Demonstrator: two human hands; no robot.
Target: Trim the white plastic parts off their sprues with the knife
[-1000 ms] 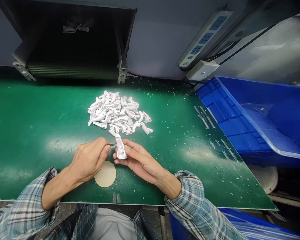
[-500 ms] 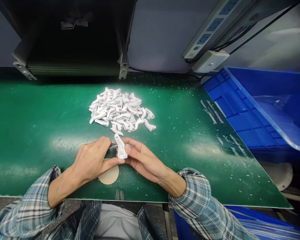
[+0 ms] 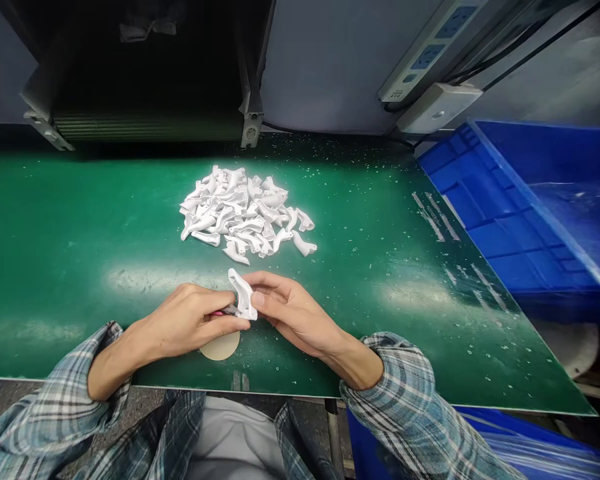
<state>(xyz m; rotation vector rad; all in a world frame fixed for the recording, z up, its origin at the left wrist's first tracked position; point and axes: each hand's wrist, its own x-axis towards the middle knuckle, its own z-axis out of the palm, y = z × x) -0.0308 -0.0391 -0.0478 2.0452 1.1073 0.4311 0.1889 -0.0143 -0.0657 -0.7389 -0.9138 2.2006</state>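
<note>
My right hand (image 3: 293,310) pinches a curved white plastic part (image 3: 242,293) between thumb and fingers, its hollow side toward me. Closed around a small knife (image 3: 229,311) with a pinkish-red handle, my left hand (image 3: 190,317) brings the grey blade against the lower left edge of that part. The left thumb reaches to the part's bottom end. Most of the knife is hidden in the fingers. Beyond both hands lies a pile of similar white plastic parts (image 3: 240,210) on the green table (image 3: 80,253).
A round beige disc (image 3: 221,347) lies on the table below my left hand. At the back left stands a dark conveyor end (image 3: 150,127). To the right is a blue crate (image 3: 500,213), with a power strip (image 3: 427,57) above. Small white shavings dot the tabletop.
The knife has come down from the upper left of the white part to its lower edge. The part has turned slightly in my right hand. The camera view has shifted a little.
</note>
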